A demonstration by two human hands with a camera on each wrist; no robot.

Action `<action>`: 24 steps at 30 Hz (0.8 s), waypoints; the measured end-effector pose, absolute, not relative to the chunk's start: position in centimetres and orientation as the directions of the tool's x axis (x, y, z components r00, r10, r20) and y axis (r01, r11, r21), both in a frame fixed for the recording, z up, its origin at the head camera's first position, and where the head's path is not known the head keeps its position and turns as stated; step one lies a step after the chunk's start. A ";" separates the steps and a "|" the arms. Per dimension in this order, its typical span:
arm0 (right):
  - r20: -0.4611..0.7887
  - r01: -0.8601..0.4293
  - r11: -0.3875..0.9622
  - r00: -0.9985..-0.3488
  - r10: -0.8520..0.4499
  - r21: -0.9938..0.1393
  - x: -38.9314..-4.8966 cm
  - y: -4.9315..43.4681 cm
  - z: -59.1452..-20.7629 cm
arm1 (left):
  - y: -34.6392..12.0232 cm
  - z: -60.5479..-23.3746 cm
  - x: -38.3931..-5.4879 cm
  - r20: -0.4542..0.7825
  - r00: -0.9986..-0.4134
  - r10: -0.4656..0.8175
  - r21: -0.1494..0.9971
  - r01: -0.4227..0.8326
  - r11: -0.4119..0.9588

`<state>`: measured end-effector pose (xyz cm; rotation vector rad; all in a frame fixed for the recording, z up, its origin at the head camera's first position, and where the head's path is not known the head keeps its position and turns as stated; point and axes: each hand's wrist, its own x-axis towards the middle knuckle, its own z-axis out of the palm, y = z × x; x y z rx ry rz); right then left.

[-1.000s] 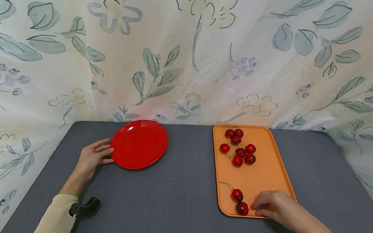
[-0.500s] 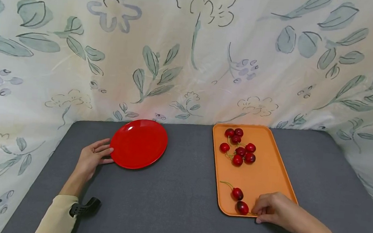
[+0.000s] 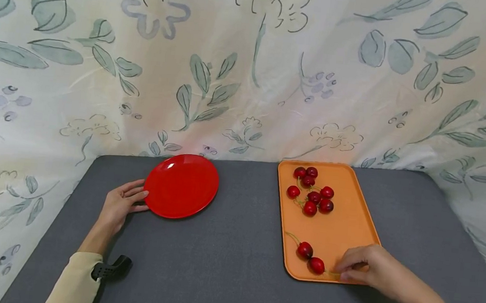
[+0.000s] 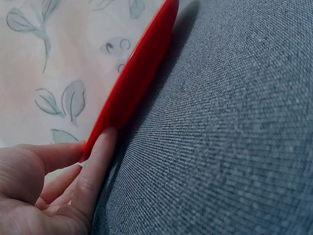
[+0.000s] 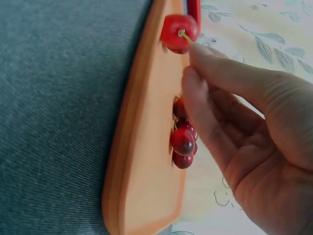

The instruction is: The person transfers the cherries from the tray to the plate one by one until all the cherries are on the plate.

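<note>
In the head view my right hand [image 3: 378, 272] pinches the stem of a cherry [image 3: 316, 265] at the near end of the orange tray [image 3: 341, 229]. The right wrist view shows that red cherry [image 5: 179, 32] with its stem running to the tips of thumb and finger. Another stemmed cherry [image 3: 304, 250] touches it. At the left, my left hand [image 3: 121, 205] holds the near-left rim of a red plate [image 3: 181, 187]. In the left wrist view, fingers lie on both sides of the plate's rim [image 4: 129, 90], and the plate rests on the dark cloth.
Several cherries [image 3: 313, 197] lie clustered toward the tray's far end. Grey cloth [image 3: 232, 267] covers the table between plate and tray. A floral curtain [image 3: 272, 76] hangs behind the table's back edge. A black strap [image 3: 112, 268] sits at the left sleeve.
My right hand has shifted slightly right and upward, tugging the stem. The held cherry has turned and risen a little, and its neighbour has moved left. My left hand stays on the plate.
</note>
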<state>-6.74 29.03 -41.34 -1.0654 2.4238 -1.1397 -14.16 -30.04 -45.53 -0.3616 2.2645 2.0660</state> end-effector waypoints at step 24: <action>-0.245 0.315 -0.201 -0.919 -0.310 -0.928 -13.0 26.8 -36.8 | -30.0 -45.9 -14.3 -0.183 -0.973 -0.140 0.979 -0.193 0.061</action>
